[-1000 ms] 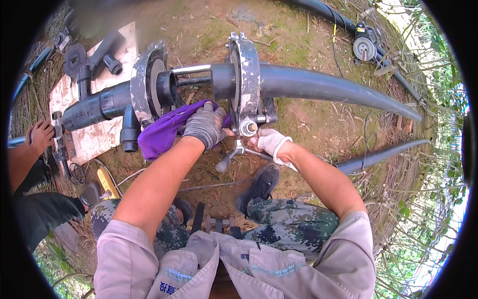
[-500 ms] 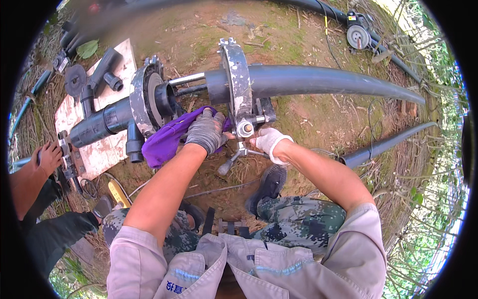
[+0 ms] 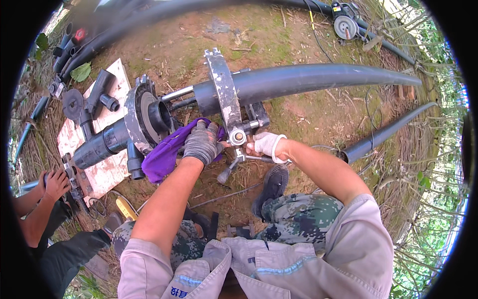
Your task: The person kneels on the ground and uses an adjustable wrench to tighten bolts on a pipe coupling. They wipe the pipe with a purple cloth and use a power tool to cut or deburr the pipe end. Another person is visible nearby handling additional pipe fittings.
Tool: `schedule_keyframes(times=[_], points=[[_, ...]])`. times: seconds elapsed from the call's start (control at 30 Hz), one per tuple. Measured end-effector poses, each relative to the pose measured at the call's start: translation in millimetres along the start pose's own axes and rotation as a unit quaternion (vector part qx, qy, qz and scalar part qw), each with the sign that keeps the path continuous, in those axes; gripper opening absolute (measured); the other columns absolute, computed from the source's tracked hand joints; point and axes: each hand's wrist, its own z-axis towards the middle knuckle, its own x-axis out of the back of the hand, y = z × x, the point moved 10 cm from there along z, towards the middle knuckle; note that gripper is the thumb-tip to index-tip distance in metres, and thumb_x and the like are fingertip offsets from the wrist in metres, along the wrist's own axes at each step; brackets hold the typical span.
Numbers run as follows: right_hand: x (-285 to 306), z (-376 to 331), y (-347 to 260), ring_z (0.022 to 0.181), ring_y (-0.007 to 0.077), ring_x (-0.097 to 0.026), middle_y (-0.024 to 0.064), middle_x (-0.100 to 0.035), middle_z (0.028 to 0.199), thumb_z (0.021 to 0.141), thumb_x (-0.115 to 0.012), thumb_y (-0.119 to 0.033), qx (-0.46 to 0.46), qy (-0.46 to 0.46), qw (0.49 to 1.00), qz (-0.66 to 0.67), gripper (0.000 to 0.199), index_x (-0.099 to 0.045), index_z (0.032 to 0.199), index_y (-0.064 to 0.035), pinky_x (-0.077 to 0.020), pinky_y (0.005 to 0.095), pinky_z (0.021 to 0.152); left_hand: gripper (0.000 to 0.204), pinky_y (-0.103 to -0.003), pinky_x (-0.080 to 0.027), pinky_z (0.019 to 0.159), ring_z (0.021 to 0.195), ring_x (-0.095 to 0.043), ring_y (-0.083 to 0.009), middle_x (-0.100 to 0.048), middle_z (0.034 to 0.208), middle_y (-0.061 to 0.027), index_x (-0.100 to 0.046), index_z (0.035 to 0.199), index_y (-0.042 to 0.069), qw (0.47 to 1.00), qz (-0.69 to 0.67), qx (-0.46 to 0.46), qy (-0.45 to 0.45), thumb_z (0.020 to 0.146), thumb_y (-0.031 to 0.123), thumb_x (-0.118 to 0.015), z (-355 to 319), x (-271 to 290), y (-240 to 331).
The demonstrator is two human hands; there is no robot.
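My left hand (image 3: 201,143), in a grey glove, is closed on a bunched purple cloth (image 3: 162,158) between two clamp rings. Just right of it, my right hand (image 3: 267,145), in a white glove, has its fingers curled at the clamp handle (image 3: 253,158) below the bolt. That bolt sits at the foot of the right clamp ring (image 3: 223,89), which goes round a long black pipe (image 3: 318,79). The left clamp ring (image 3: 134,117) holds a black branched fitting (image 3: 104,144); its open end faces the pipe's end across a gap bridged by metal rods (image 3: 178,93).
At the left, a co-worker's hands (image 3: 57,183) are at the machine's end. A pale board (image 3: 107,172) lies under the fitting. An angle grinder (image 3: 346,27) rests at the far right. Another black pipe (image 3: 388,132), cables and a yellow power strip (image 3: 125,208) lie on the ground.
The whole view has shifted slightly. Both my hands stay at the cloth and the clamp handle. More of the co-worker's hands now shows at the left.
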Motion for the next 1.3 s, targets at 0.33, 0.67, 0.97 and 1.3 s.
schedule_keyframes(times=[0.33, 0.67, 0.97, 1.3], points=[[-2, -20, -42, 0.109, 0.0428, -0.063, 0.0259, -0.069, 0.111, 0.094, -0.063, -0.042, -0.05, 0.142, 0.901, -0.406, 0.047, -0.068, 0.098, 0.0049, -0.0484, 0.0458, 0.093, 0.072, -0.049, -0.044, 0.106, 0.126, -0.052, -0.046, -0.044, 0.142, -0.0297, -0.05, 0.14, 0.009, 1.0, 0.028, 0.002, -0.001, 0.08, 0.039, -0.077, 1, -3, 2], [-4, -59, -3, 0.098, 0.0427, -0.066, 0.0253, -0.067, 0.105, 0.097, -0.056, -0.045, 0.033, 0.081, 0.805, -0.587, 0.046, -0.06, 0.107, -0.0001, -0.0516, 0.0491, 0.085, 0.048, -0.045, -0.054, 0.079, 0.09, -0.065, -0.0357, -0.061, 0.098, -0.0196, -0.061, 0.112, 0.004, 0.978, 0.123, -0.156, -0.065, 0.085, 0.042, -0.073, -89, 76, 54], [-11, -55, -14, 0.094, 0.0431, -0.066, 0.0243, -0.069, 0.094, 0.098, -0.055, -0.044, 0.07, 0.068, 0.802, -0.589, 0.043, -0.057, 0.103, -0.0021, -0.0509, 0.0504, 0.082, 0.041, -0.045, -0.051, 0.083, 0.09, -0.062, -0.0371, -0.061, 0.085, -0.0163, -0.064, 0.097, 0.0, 0.979, -0.142, -0.135, -0.047, 0.087, 0.038, -0.073, -183, 137, 13], [-33, -85, -49, 0.099, 0.0422, -0.067, 0.0259, -0.07, 0.1, 0.097, -0.056, -0.042, -0.035, 0.112, 0.809, -0.575, 0.044, -0.057, 0.107, 0.0001, -0.0509, 0.0499, 0.085, 0.043, -0.047, -0.053, 0.079, 0.088, -0.066, -0.041, -0.066, 0.09, -0.0233, -0.061, 0.1, -0.001, 0.982, -0.038, -0.097, -0.16, 0.087, 0.04, -0.069, -144, 25, -9]])
